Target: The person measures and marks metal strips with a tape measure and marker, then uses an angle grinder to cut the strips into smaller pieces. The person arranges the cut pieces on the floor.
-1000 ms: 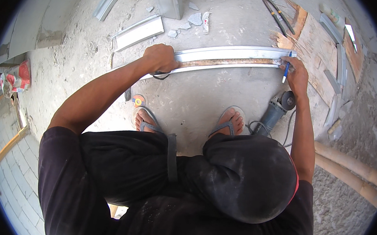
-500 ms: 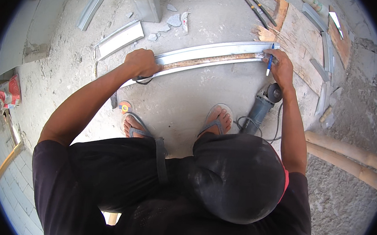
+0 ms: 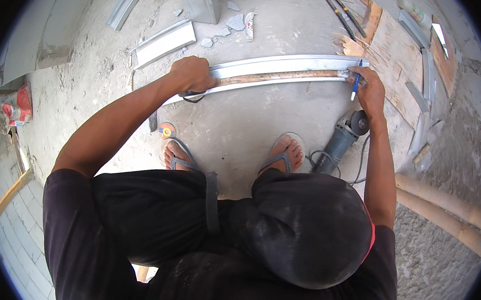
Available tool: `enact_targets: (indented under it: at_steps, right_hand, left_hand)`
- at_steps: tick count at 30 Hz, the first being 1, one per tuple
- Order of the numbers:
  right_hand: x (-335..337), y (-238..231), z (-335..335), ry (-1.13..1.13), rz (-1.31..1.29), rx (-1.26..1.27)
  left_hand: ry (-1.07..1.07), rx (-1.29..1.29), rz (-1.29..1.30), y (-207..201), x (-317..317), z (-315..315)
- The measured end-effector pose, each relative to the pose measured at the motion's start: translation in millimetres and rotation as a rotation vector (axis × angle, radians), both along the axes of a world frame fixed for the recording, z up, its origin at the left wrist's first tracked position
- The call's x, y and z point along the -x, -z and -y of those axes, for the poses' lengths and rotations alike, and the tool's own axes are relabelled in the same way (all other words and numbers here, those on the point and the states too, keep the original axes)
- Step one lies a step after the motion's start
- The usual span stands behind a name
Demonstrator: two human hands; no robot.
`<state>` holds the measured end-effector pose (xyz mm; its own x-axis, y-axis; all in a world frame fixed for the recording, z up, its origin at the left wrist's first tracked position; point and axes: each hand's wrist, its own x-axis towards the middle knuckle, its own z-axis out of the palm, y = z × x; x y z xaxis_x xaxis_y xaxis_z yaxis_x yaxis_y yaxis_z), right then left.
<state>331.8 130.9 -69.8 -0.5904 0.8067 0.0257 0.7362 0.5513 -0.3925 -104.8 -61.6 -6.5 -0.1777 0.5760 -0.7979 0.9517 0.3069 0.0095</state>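
Observation:
A long silvery metal channel (image 3: 291, 62) lies across the concrete floor in front of my feet. Along it stretches a worn, brownish measuring tape (image 3: 282, 75), drawn out between my two hands. My left hand (image 3: 193, 74) is closed around the tape measure's case at the channel's left part; the fingers cover most of it, and a black strap loop (image 3: 193, 97) hangs out below. At the right end, my right hand (image 3: 370, 89) pinches a blue pen (image 3: 357, 83), its fingers beside the tape's end. Whether they also grip the tape I cannot tell.
An angle grinder (image 3: 339, 140) with its cord lies by my right forearm. Long-handled cutters (image 3: 345, 15), wooden boards (image 3: 394, 66) and metal offcuts (image 3: 427, 74) lie at the far right. Left of the channel is a short metal piece (image 3: 164, 43); bamboo poles (image 3: 448, 206) lie at right.
The view has shifted slightly, so the scene sits a little further right. Both hands keep their places on the channel, with the tape still stretched and the pen still held.

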Motion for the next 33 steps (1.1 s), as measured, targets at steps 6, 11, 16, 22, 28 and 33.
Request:
enact_targets:
  at_steps: [6,11,16,22,28,33]
  right_hand:
    - [1,-3,-1,0.008,0.024,0.046]
    - [0,-6,-2,-0.015,0.003,0.017]
    - [-3,-9,-7,-0.018,0.0,0.018]
    - [-15,-15,-17,-0.01,0.014,0.024]
    - [-27,-13,-23,-0.003,0.02,0.022]
    - [-31,-13,-26,-0.028,0.051,-0.026]
  left_hand:
    - [-0.023,0.037,-0.002,-5,-1,-3]
    - [-0.005,0.005,0.003,0,1,0]
    - [-0.019,-0.034,0.026,2,0,2]
    - [-0.042,-0.08,0.037,-1,-14,-4]
    - [0.015,-0.152,0.071,8,-22,-6]
    - [0.002,-0.13,0.061,7,-23,-8]
